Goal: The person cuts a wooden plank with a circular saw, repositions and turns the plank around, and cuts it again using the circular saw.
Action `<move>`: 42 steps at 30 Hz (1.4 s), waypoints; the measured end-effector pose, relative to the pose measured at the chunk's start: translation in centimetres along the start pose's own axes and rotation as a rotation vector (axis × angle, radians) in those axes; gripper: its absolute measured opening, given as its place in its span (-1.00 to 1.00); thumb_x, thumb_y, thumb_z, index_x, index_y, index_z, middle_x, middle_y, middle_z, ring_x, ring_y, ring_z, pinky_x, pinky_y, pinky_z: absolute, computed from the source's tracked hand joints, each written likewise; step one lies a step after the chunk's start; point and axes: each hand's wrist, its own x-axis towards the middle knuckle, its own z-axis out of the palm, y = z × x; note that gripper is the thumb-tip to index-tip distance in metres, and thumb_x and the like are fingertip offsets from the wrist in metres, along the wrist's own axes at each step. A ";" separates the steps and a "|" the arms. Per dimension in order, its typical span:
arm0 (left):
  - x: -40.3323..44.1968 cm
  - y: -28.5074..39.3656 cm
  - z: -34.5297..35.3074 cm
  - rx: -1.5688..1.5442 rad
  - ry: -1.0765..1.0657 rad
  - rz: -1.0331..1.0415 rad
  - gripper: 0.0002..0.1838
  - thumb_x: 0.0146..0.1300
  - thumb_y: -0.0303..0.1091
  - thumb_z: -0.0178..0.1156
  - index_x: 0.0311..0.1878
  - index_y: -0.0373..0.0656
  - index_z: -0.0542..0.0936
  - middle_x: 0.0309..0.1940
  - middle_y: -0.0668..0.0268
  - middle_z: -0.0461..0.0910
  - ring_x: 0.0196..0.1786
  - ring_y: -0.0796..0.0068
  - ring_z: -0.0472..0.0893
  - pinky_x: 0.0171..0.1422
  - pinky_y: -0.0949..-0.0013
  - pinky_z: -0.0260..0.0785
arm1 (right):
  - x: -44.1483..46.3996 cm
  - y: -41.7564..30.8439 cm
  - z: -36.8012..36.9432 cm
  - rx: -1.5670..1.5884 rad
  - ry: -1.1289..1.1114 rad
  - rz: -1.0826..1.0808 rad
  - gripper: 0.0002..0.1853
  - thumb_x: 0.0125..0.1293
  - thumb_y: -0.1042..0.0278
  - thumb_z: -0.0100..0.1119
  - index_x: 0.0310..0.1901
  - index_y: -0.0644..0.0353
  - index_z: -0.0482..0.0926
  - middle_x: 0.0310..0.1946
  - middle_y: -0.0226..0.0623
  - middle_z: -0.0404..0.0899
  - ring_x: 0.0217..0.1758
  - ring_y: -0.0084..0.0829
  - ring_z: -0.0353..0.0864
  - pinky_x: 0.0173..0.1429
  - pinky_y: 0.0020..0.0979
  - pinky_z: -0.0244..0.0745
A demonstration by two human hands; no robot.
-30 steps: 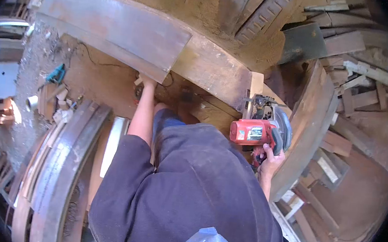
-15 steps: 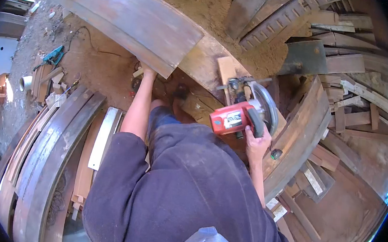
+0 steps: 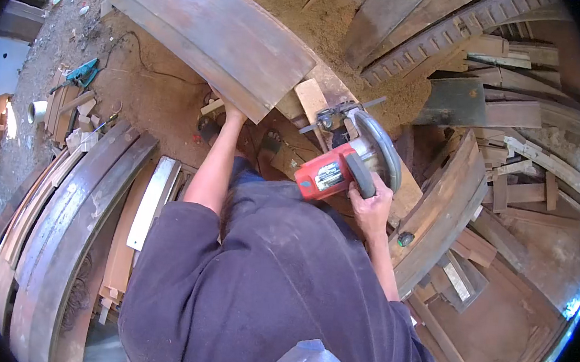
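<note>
R hand (image 3: 372,207) wrapped round saw (image 3: 323,175); L hand (image 3: 234,113) by board (image 3: 206,32), grip: can't tell. Poss. saw slip if wood strip (image 3: 309,98) shifts.

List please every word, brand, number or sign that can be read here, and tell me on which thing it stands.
Label on the red saw in the right hand: has markings, but too small and blurred to read.
Elsewhere: no readable word, brand, number or sign.
</note>
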 end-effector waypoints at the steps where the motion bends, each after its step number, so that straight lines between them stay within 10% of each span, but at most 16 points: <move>1: -0.7 -1.1 -0.6 0.386 -0.037 0.106 -0.06 0.43 0.13 0.35 0.63 -0.15 0.11 0.51 0.11 0.37 0.55 0.11 0.35 0.67 0.08 0.20 | 0.0 -0.9 -0.4 -0.032 -0.039 0.058 -0.72 0.24 0.50 0.34 -0.01 0.32 0.72 -0.31 -0.18 0.75 -0.26 -0.48 0.69 -0.04 -0.35 0.59; 4: -1.9 -1.5 0.6 1.146 -0.098 0.336 -0.03 0.37 0.22 0.41 0.60 -0.17 0.20 0.52 0.12 0.37 0.53 0.06 0.36 0.66 0.03 0.20 | 0.2 -1.2 -0.4 -0.060 -0.058 0.081 -0.71 0.23 0.51 0.33 0.00 0.33 0.72 -0.28 -0.17 0.78 -0.22 -0.47 0.71 -0.01 -0.35 0.60; 7: -5.2 0.9 5.3 0.639 0.128 0.384 0.18 0.19 0.24 0.56 0.60 -0.27 0.12 0.50 0.02 0.38 0.53 0.02 0.36 0.68 0.00 0.15 | 0.3 -1.2 -0.2 -0.033 -0.039 0.066 -0.70 0.23 0.52 0.33 0.01 0.35 0.72 -0.26 -0.16 0.78 -0.20 -0.47 0.72 0.01 -0.36 0.61; 10: -6.1 3.6 6.4 1.097 0.097 0.226 0.56 -0.07 0.51 0.55 0.71 -0.18 -0.17 0.70 -0.01 -0.03 0.72 -0.04 -0.02 0.82 -0.16 -0.50 | 0.0 -1.0 0.0 -0.003 -0.036 0.069 -0.70 0.24 0.51 0.34 0.01 0.36 0.71 -0.25 -0.16 0.78 -0.19 -0.48 0.71 0.01 -0.36 0.60; 13: -6.9 5.0 7.5 1.003 0.054 0.158 0.65 -0.15 0.55 0.56 0.70 -0.21 -0.26 0.70 -0.10 -0.11 0.73 -0.09 -0.08 0.80 -0.19 -0.67 | 0.1 -0.8 -0.2 0.001 -0.041 0.078 -0.69 0.26 0.50 0.35 0.03 0.37 0.71 -0.22 -0.15 0.79 -0.17 -0.48 0.71 0.03 -0.36 0.60; 16: -7.3 4.9 8.3 0.903 0.104 0.127 0.69 -0.18 0.57 0.56 0.70 -0.23 -0.30 0.70 -0.13 -0.15 0.73 -0.10 -0.10 0.81 -0.18 -0.62 | 0.0 0.0 -0.3 0.015 -0.052 0.090 -0.68 0.27 0.50 0.35 0.05 0.37 0.71 -0.20 -0.15 0.80 -0.14 -0.47 0.72 0.05 -0.35 0.61; 18: -7.5 4.6 8.2 0.817 0.261 0.249 0.54 -0.17 0.36 0.70 0.62 -0.34 -0.04 0.58 -0.10 0.19 0.61 -0.03 0.24 0.77 -0.03 -0.10 | -0.2 0.4 -0.2 0.044 -0.052 0.089 -0.67 0.27 0.50 0.35 0.06 0.37 0.71 -0.19 -0.15 0.80 -0.13 -0.47 0.73 0.06 -0.34 0.61; 25: -8.3 7.7 7.3 1.273 0.174 0.274 0.65 -0.18 0.44 0.65 0.69 -0.33 -0.18 0.64 -0.23 0.06 0.71 -0.21 0.02 0.81 -0.14 -0.25 | -1.9 0.2 -1.7 -0.022 -0.002 0.083 -0.68 0.27 0.48 0.35 0.06 0.34 0.72 -0.20 -0.17 0.81 -0.13 -0.43 0.76 0.07 -0.32 0.62; 27: -8.9 7.9 7.5 1.202 0.136 0.158 0.59 -0.14 0.45 0.61 0.72 -0.31 -0.08 0.72 -0.27 -0.28 0.77 -0.26 -0.32 0.84 -0.14 -0.36 | -2.6 0.1 -2.8 0.029 -0.034 0.075 -0.69 0.26 0.49 0.37 0.04 0.34 0.72 -0.21 -0.17 0.81 -0.15 -0.44 0.76 0.06 -0.31 0.62; 31: -11.9 8.8 3.7 1.140 0.262 0.274 0.15 0.29 0.17 0.44 0.71 -0.28 0.07 0.75 -0.15 -0.07 0.74 -0.27 -0.07 0.80 -0.10 -0.13 | -2.1 -0.5 -3.2 0.033 -0.189 -0.122 -0.70 0.25 0.49 0.39 0.02 0.33 0.71 -0.20 -0.14 0.81 -0.11 -0.40 0.81 0.09 -0.31 0.64; 35: -15.5 10.3 -0.1 0.739 0.321 0.128 -0.30 0.61 -0.07 0.10 0.68 -0.17 0.25 0.35 -0.10 0.61 0.37 -0.07 0.60 0.49 0.01 0.41 | -0.6 -2.3 -0.1 0.093 -0.357 -0.225 -0.68 0.28 0.43 0.41 0.07 0.28 0.71 -0.20 -0.02 0.81 -0.10 -0.10 0.87 0.06 -0.22 0.68; 36: -16.4 10.7 -0.6 0.400 0.256 0.013 -0.35 0.67 -0.03 -0.03 0.70 -0.08 0.24 -0.03 0.06 0.78 -0.02 0.25 0.75 0.12 0.22 0.60 | -0.5 -2.5 0.9 0.102 -0.368 -0.224 -0.68 0.28 0.43 0.41 0.07 0.28 0.71 -0.20 -0.02 0.81 -0.10 -0.10 0.87 0.06 -0.22 0.68; 42: -20.5 15.4 1.4 0.228 0.058 -0.134 -0.19 0.66 -0.09 -0.03 0.80 -0.01 -0.14 -0.35 0.32 0.60 -0.37 0.53 0.60 -0.22 0.44 0.53 | -0.3 -2.8 5.9 0.046 -0.396 -0.263 -0.69 0.34 0.35 0.39 0.07 0.25 0.67 -0.19 0.09 0.78 -0.11 0.11 0.81 -0.02 -0.08 0.67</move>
